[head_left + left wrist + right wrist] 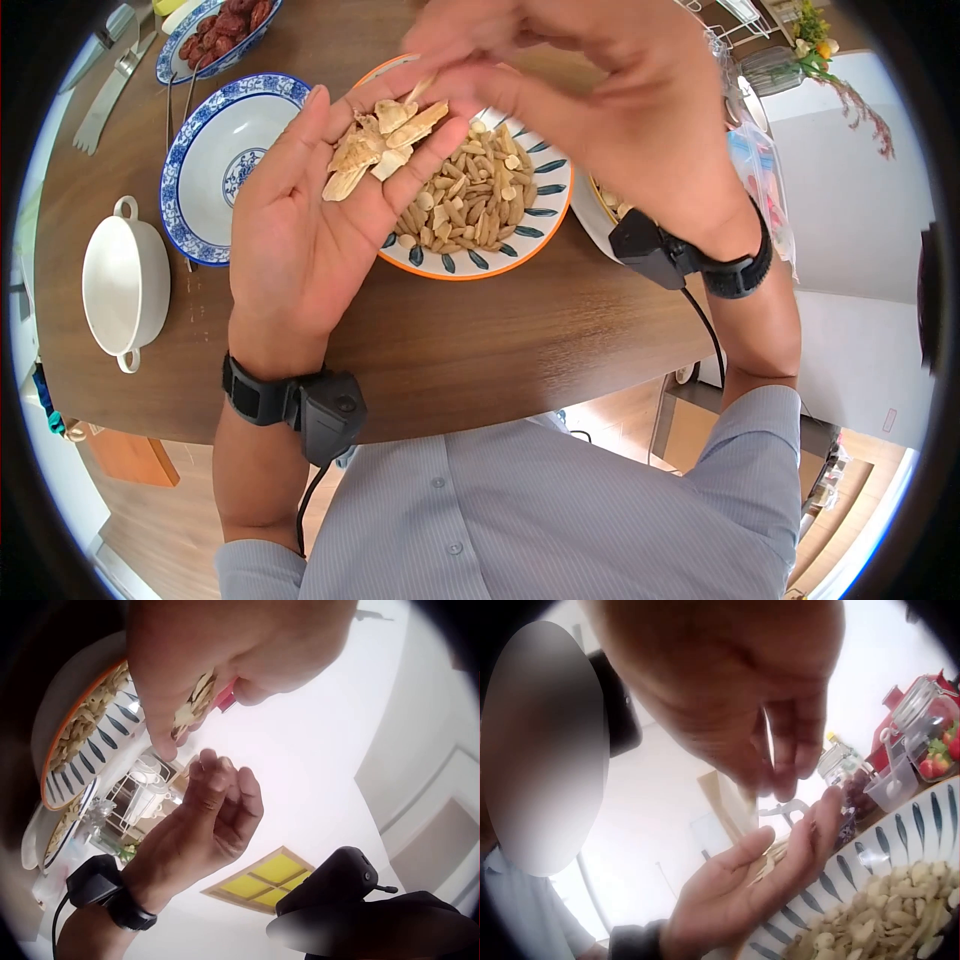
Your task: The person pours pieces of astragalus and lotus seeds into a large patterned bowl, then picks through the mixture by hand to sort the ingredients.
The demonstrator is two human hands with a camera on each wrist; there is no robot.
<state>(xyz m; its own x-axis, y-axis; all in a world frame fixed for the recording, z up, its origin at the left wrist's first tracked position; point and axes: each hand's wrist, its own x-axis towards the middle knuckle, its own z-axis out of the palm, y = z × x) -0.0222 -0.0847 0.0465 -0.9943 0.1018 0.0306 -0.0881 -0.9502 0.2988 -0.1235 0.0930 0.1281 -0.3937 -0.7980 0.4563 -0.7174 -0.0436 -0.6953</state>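
Observation:
My left hand is turned palm up, its fingers lightly bent, and carries several dried yellowish slices like cut root. Just above that palm hangs my right hand, fingers pointing down with the tips close together. In the right wrist view, the right fingers stand apart from the left palm, and no piece shows between them. Beneath the hands sits an orange-rimmed plate with dark leaf-like strokes, heaped with small tan elongated pieces. The right hand covers part of its far side.
Left of the plate are a blue-patterned bowl and a white two-handled bowl. Farther back, another patterned bowl holds dark red dried fruit. A second dish sits partly under the right wrist. The table's front edge curves before my body.

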